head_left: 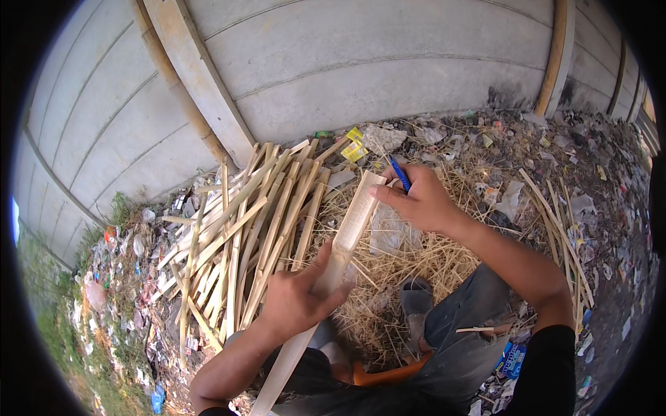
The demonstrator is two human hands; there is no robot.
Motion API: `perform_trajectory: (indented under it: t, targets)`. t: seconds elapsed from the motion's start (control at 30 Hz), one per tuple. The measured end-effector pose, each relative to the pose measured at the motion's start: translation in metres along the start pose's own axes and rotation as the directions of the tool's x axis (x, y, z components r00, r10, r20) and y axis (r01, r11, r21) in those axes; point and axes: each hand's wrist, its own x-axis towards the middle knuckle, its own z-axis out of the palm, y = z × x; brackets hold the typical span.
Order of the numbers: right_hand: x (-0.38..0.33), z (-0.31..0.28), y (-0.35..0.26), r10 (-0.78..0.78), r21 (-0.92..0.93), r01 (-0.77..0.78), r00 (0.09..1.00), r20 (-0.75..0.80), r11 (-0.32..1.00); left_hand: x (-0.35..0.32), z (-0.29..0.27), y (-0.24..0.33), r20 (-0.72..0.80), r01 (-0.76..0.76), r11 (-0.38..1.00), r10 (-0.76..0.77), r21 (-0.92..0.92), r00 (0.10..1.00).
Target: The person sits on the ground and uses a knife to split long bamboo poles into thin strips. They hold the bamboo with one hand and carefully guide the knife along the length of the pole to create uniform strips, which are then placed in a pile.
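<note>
A long, pale split bamboo strip (354,216) slants across the middle, its inner face and a node showing. Its far end is up by my right hand (424,197), and its near end runs down over my lap. My right thumb presses on the far end while the fingers wrap a slim blue tool (400,174); its kind is hard to tell, as the hand covers part of it. Lower along the strip, my left hand (300,295) holds it between thumb and fingers, the fingertips slightly blurred.
A heap of split bamboo strips (243,229) lies left ahead, by a concrete panel wall (381,62). Thin shavings (444,256) cover the ground before my feet. More thin strips (558,229) lie at right, amid scattered litter. An orange seat-like piece (390,375) shows between my legs.
</note>
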Motion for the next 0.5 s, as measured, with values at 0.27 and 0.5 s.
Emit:
perform_trajectory:
  t: [0.27,0.5]
  targets:
    - [-0.003,-0.004,0.002,-0.027,-0.056,0.025,0.999,-0.037,0.998,0.001,0.001,0.000,-0.031,-0.001,0.999,0.002,0.051,1.000]
    - [-0.026,0.020,-0.029,0.000,-0.412,0.128,0.955,0.296,0.902,-0.003,-0.002,-0.003,-0.105,-0.031,0.992,0.044,0.120,0.994]
